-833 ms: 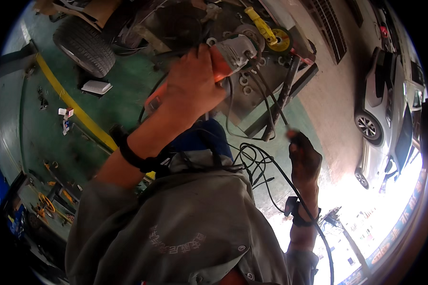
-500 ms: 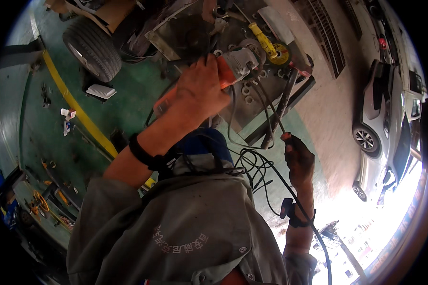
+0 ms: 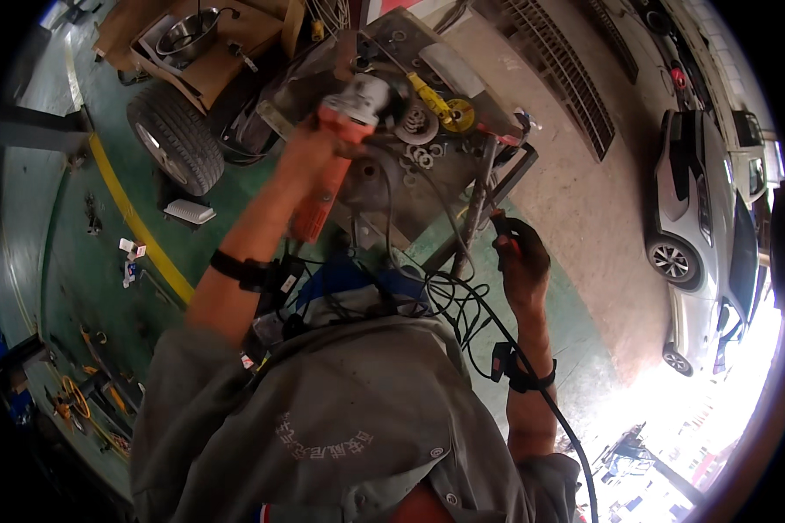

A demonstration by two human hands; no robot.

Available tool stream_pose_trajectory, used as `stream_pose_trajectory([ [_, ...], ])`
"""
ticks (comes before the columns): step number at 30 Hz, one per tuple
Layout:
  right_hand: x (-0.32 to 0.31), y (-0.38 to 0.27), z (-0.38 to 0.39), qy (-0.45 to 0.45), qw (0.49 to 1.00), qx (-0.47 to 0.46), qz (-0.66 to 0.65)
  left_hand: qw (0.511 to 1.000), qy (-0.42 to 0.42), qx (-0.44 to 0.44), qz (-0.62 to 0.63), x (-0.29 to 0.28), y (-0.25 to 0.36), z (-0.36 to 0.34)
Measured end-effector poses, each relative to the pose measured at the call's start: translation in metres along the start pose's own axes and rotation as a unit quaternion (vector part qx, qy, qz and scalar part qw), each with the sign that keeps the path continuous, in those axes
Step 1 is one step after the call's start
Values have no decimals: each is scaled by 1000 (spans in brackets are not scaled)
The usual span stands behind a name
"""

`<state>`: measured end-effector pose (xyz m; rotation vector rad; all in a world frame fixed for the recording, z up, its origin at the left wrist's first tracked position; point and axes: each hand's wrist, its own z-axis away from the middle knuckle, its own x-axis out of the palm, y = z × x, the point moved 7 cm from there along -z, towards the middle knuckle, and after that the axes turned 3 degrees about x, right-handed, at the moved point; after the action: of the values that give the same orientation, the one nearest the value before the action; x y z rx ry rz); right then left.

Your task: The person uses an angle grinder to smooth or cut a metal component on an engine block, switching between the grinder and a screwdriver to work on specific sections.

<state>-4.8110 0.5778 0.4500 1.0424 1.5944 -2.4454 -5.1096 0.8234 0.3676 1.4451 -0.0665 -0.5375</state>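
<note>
Green floor (image 3: 70, 270) spreads across the left side, crossed by a yellow line (image 3: 141, 241) that curves through the fisheye view. A wheel (image 3: 181, 139) stands there beside a cardboard box (image 3: 275, 33). A metal surface (image 3: 414, 209) occupies the upper middle. To its right, paler, brownish floor (image 3: 584, 235) carries a long slatted grate (image 3: 580, 105); beyond sits a silver car (image 3: 685, 196). Glaring white daylight (image 3: 724, 414) washes out the lower right, while the far left is dim.

The left grip (image 3: 310, 159) hides part of the grinder (image 3: 321, 202) (its head (image 3: 362, 98) looks blurred).
</note>
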Motion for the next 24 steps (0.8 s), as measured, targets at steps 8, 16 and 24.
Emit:
stream_pose_trajectory([
  [8, -13, 16, -18, -13, 996, -88, -17, 852, 110, 37, 511, -80, 88, 96],
  [16, 32, -1, -48, -125, 967, -213, -65, 762, 302, 58, 569, -105, 31, 276],
  [24, 51, 25, -68, -185, 936, -300, 7, 626, 481, 74, 609, -75, -20, 486],
])
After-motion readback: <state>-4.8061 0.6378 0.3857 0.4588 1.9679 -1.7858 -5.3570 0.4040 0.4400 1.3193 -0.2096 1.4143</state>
